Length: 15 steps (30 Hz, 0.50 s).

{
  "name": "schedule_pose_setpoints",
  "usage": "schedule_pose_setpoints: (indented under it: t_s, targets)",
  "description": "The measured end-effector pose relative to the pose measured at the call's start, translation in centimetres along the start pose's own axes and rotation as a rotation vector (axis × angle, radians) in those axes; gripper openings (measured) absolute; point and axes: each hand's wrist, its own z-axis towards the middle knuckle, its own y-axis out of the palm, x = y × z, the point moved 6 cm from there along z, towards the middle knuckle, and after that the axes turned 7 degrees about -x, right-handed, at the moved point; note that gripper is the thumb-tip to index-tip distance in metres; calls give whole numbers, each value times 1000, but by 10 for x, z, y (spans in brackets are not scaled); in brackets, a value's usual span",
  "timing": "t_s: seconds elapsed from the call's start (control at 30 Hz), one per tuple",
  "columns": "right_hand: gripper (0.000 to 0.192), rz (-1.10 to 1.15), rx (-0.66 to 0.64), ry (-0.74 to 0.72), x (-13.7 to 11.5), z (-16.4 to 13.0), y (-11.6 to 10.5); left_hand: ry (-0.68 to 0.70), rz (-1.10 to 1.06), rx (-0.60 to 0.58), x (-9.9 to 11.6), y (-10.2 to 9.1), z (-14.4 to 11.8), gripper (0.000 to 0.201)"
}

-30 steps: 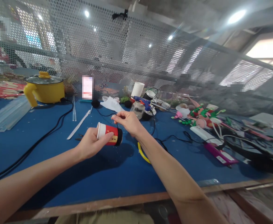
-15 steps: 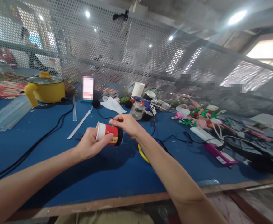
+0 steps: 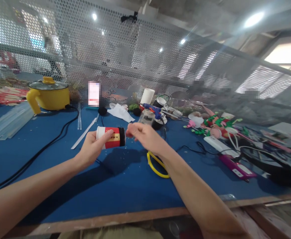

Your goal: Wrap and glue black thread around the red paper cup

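Observation:
My left hand (image 3: 92,146) is wrapped around a paper cup (image 3: 112,137) lying on its side in the air, thumb along its red label. The cup's white rim points left; black yarn (image 3: 122,136) is wound in a band around its right end. Just right of that end, my right hand (image 3: 144,136) is closed with fingertips pinched together; whatever lies between them is too small to make out. A black yarn ball (image 3: 102,111) rests on the table behind, its strand running down toward the cup and passing out of sight behind it.
On the blue table (image 3: 133,186), a yellow ring-shaped handle (image 3: 156,169) lies under my right forearm. Behind stand a glass jar (image 3: 146,117), a blue glue gun (image 3: 152,109) and white cups (image 3: 147,96). A yellow pot (image 3: 49,94) is left; a power strip (image 3: 221,146) lies right.
The cup has shifted slightly left and up and now lies more level. My right hand has moved off its top to beyond its black end, and the yellow ring shows more.

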Motion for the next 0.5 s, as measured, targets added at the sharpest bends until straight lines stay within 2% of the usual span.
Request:
schedule_pose_setpoints:
  t_s: [0.07, 0.17, 0.27, 0.33, 0.4, 0.5]
  targets:
    - [34, 51, -76, -13, -4, -7, 15, -29, -66, 19, -4, 0, 1, 21]
    - [26, 85, -13, -19, 1, -11, 25, -57, -121, 2, -8, 0, 2, 20]
    - [23, 139, 26, -43, 9, -9, 27, -152, -136, -80, -10, 2, 6, 23]
    - [22, 137, 40, -58, 11, -10, 26, -280, -195, -171, -13, 5, 10, 30]
    - [20, 71, 67, -97, 10, -12, 24, -417, -258, -239, -14, 7, 13, 33]
    - [18, -121, 98, -227, 2, -16, 24, -484, -272, -272, -11, 8, 21, 36]
